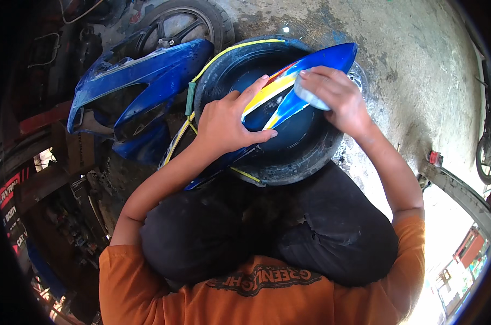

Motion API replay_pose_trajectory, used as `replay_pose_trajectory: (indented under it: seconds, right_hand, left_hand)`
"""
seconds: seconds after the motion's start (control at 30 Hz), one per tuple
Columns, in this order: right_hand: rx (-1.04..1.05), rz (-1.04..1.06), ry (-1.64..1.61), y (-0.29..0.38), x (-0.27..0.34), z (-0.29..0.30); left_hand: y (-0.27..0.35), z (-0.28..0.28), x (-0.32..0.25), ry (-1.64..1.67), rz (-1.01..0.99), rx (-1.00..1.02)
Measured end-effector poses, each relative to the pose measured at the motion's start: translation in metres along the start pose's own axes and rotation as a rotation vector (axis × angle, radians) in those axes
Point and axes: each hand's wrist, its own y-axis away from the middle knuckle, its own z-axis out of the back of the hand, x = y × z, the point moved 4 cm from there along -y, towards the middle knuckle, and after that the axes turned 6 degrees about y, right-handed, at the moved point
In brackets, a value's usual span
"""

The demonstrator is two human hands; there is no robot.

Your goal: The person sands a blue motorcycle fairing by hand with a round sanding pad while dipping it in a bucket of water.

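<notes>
A blue plastic motorcycle fairing panel (334, 57) with yellow, white and red stripes lies slantwise over a round black tub (310, 158). My left hand (233, 118) grips the panel's middle, thumb and forefinger spread across its striped arms. In my right hand (339, 97) is a pale grey sheet, perhaps sandpaper or a cloth (310, 96), pressed flat on the panel near where its two arms meet. Whitish smears show on the paint beside it. The panel's lower left end is partly hidden by my left hand and forearm.
Left of the tub lie more blue fairing panels (148, 87), scuffed and whitish in places. A motorcycle wheel (225, 28) lies behind them. A green grip on a yellow-edged handle (190, 98) is at the tub's left rim. My crossed legs are close to the tub's near side.
</notes>
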Motion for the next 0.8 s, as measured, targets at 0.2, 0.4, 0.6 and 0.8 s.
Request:
replay_pose_trajectory:
  seconds: [0.2,0.4,0.6,0.8]
  right_hand:
    - [0.003,0.150,-0.113,0.002,0.026,-0.010]
    - [-0.014,0.225,-0.107,0.007,0.050,-0.013]
    - [-0.042,0.042,-0.007,-0.001,0.017,-0.005]
    - [-0.064,-0.082,-0.078,0.005,0.003,-0.008]
  left_hand:
    - [0.000,-0.001,0.000,-0.047,0.006,0.012]
    - [0.001,-0.001,0.000,-0.060,0.014,0.019]
    - [0.000,-0.002,-0.001,-0.047,-0.014,-0.009]
    - [0.000,-0.001,-0.002,-0.042,-0.003,0.011]
